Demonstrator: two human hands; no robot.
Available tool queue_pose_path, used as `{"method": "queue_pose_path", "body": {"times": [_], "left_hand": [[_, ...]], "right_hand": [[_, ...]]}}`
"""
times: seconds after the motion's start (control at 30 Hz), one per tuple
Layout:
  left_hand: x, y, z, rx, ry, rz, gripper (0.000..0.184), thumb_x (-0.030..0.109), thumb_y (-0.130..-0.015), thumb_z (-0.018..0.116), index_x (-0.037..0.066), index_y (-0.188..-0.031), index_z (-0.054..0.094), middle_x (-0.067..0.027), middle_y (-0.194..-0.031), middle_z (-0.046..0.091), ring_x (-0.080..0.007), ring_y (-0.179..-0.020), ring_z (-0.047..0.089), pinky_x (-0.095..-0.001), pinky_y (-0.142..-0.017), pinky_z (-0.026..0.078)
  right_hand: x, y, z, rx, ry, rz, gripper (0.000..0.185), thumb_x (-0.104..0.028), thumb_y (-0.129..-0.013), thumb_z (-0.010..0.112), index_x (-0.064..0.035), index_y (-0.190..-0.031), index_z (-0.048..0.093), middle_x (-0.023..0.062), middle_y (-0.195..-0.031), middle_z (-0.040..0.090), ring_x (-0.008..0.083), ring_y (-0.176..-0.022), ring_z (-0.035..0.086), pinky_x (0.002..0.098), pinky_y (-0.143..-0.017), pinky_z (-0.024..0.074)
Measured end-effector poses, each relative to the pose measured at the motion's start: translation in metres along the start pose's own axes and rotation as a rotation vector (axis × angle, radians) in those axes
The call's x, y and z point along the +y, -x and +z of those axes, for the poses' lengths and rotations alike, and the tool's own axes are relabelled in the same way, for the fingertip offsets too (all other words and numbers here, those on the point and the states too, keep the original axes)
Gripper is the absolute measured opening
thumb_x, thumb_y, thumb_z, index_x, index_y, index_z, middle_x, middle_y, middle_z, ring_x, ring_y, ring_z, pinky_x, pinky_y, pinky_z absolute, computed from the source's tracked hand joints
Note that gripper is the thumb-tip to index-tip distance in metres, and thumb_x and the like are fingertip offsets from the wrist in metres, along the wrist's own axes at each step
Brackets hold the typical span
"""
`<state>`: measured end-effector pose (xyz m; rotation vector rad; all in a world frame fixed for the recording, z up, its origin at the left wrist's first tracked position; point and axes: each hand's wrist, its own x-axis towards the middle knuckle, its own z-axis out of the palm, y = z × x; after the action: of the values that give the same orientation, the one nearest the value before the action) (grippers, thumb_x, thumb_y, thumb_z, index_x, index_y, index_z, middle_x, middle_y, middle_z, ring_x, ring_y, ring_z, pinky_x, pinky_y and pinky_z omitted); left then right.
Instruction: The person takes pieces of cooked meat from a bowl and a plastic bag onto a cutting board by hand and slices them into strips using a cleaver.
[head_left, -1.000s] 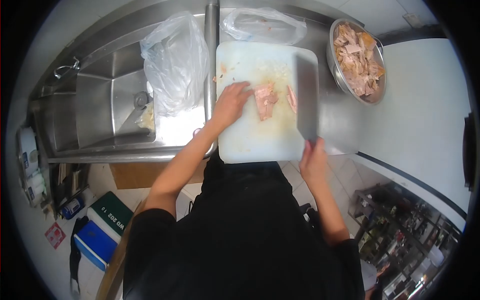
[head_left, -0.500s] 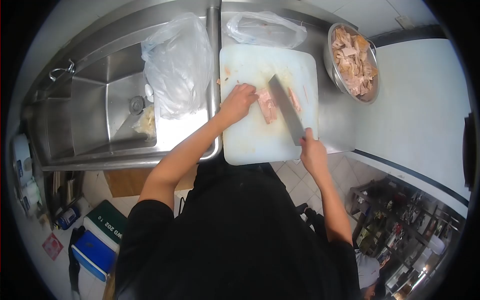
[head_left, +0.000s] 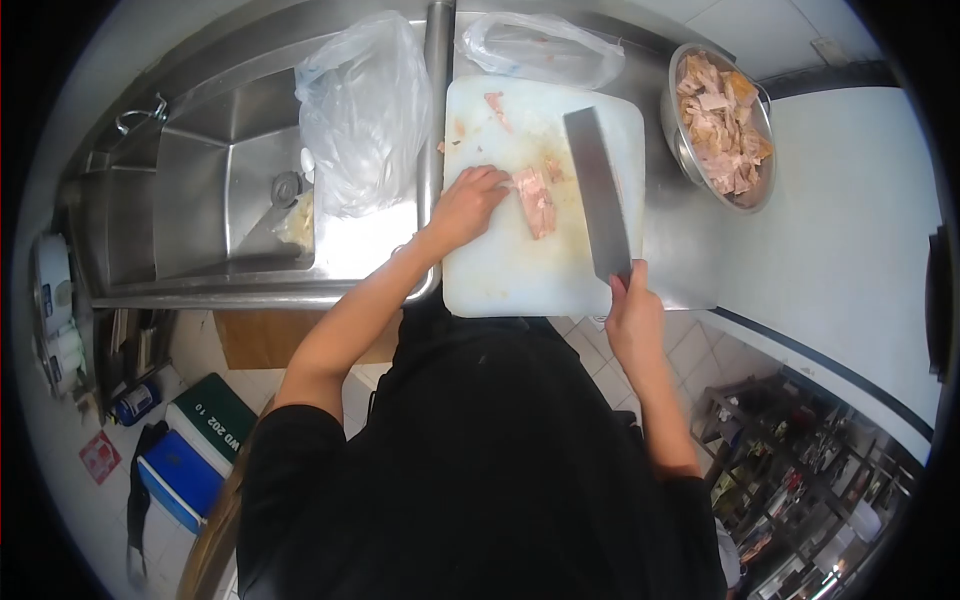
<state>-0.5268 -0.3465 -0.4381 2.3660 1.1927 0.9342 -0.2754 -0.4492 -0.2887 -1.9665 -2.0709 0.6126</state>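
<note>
right hand (head_left: 634,318) is gripping a cleaver (head_left: 600,195) right of the meat (head_left: 537,205); left hand (head_left: 468,207) is resting at the meat's left edge, grip unclear, probably steadying it on the board (head_left: 500,283). farther right, a bowl (head_left: 679,140) is holding meat pieces (head_left: 722,130).

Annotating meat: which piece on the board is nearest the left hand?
The largest piece, beside the left hand; the thin strip lies farther up the board, the small scrap toward the knife.

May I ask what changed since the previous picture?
The broad grey steel cleaver has swung rightward from the pink meat slab; a thin pink sliver has appeared toward the back left of the white rectangular board. The right hand still grips the cleaver; the left hand stays beside the slab.
</note>
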Motion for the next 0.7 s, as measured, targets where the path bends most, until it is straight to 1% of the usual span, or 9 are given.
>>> {"method": "queue_pose_path", "body": {"times": [0.07, 0.13, 0.27, 0.37, 0.43, 0.5, 0.57, 0.67, 0.7], "left_hand": [[0.001, 0.002, -0.003, 0.035, 0.016, 0.0, 0.027, -0.006, -0.074, 0.058, 0.0, -0.098, 0.069, -0.0099, -0.109, 0.063, -0.0284, -0.109, 0.056, -0.0395, -0.096, 0.044], [0.003, 0.003, -0.009, 0.111, 0.069, -0.108, 0.025, -0.007, -0.076, 0.06, -0.001, -0.098, 0.068, -0.0119, -0.107, 0.064, -0.0324, -0.104, 0.059, -0.041, -0.091, 0.047], [0.008, -0.012, -0.024, 0.179, 0.126, -0.215, 0.026, -0.011, -0.078, 0.06, 0.0, -0.102, 0.065, -0.0137, -0.108, 0.064, -0.0353, -0.101, 0.061, -0.04, -0.084, 0.05], [0.013, -0.01, -0.024, 0.155, 0.104, -0.198, 0.027, -0.012, -0.078, 0.06, 0.0, -0.102, 0.065, -0.0135, -0.106, 0.065, -0.034, -0.1, 0.062, -0.0389, -0.083, 0.051], [0.019, -0.01, -0.027, 0.197, 0.153, -0.258, 0.025, -0.012, -0.078, 0.059, -0.001, -0.1, 0.065, -0.0142, -0.104, 0.064, -0.0342, -0.097, 0.062, -0.0394, -0.083, 0.05], [0.016, -0.012, -0.031, 0.247, 0.167, -0.29, 0.026, -0.012, -0.079, 0.058, 0.0, -0.101, 0.065, -0.0148, -0.104, 0.064, -0.0348, -0.096, 0.062, -0.0396, -0.082, 0.051], [0.016, -0.009, -0.035, 0.287, 0.188, -0.325, 0.027, -0.012, -0.08, 0.058, 0.0, -0.102, 0.065, -0.0154, -0.103, 0.064, -0.0355, -0.095, 0.063, -0.0398, -0.081, 0.051], [0.008, -0.015, -0.048, 0.304, 0.194, -0.331, 0.027, -0.013, -0.081, 0.057, 0.0, -0.103, 0.065, -0.0161, -0.102, 0.064, -0.0363, -0.091, 0.063, -0.0401, -0.079, 0.051], [0.008, -0.012, -0.05, 0.327, 0.197, -0.333, 0.027, -0.013, -0.081, 0.057, -0.001, -0.103, 0.065, -0.0159, -0.101, 0.064, -0.0364, -0.09, 0.064, -0.0397, -0.079, 0.051]], "right_hand": [[0.008, -0.001, 0.02, 0.076, -0.06, 0.033, 0.026, -0.007, -0.092, 0.054, -0.0004, -0.114, 0.041, 0.027, -0.071, 0.064, 0.0467, -0.07, 0.064, 0.0558, -0.063, 0.0485], [0.024, -0.01, 0.058, -0.148, 0.091, -0.041, 0.026, -0.006, -0.092, 0.056, -0.0001, -0.112, 0.041, 0.0272, -0.071, 0.064, 0.0467, -0.069, 0.064, 0.0557, -0.062, 0.0481], [0.024, -0.015, 0.023, -0.215, 0.112, 0.002, 0.024, -0.007, -0.092, 0.055, 0.0005, -0.11, 0.041, 0.0267, -0.071, 0.064, 0.0472, -0.069, 0.063, 0.0559, -0.062, 0.0476], [0.004, -0.006, -0.011, -0.107, 0.031, 0.031, 0.022, -0.008, -0.094, 0.054, 0.0003, -0.11, 0.041, 0.0258, -0.072, 0.064, 0.0476, -0.07, 0.063, 0.0562, -0.062, 0.0475], [-0.01, 0.003, -0.022, -0.06, -0.005, 0.043, 0.021, -0.008, -0.094, 0.053, 0.0005, -0.11, 0.041, 0.0253, -0.073, 0.065, 0.0474, -0.07, 0.063, 0.0562, -0.062, 0.0475], [-0.013, 0.003, -0.007, -0.011, -0.041, 0.06, 0.021, -0.008, -0.095, 0.052, 0.0006, -0.11, 0.041, 0.0248, -0.073, 0.065, 0.0472, -0.071, 0.063, 0.0563, -0.062, 0.0476], [0.004, 0.002, 0.04, -0.114, 0.036, 0.095, 0.022, -0.008, -0.094, 0.053, 0.0007, -0.11, 0.042, 0.0243, -0.074, 0.066, 0.0462, -0.071, 0.064, 0.0557, -0.062, 0.0481], [0.013, -0.003, 0.046, -0.214, 0.166, 0.02, 0.022, -0.008, -0.094, 0.053, 0.0005, -0.111, 0.042, 0.0239, -0.075, 0.066, 0.0454, -0.07, 0.064, 0.0554, -0.062, 0.0485], [0.007, -0.006, 0.026, -0.251, 0.193, 0.033, 0.025, -0.008, -0.093, 0.054, 0.0008, -0.113, 0.042, 0.0238, -0.074, 0.066, 0.0454, -0.07, 0.064, 0.0552, -0.063, 0.0487]]}}
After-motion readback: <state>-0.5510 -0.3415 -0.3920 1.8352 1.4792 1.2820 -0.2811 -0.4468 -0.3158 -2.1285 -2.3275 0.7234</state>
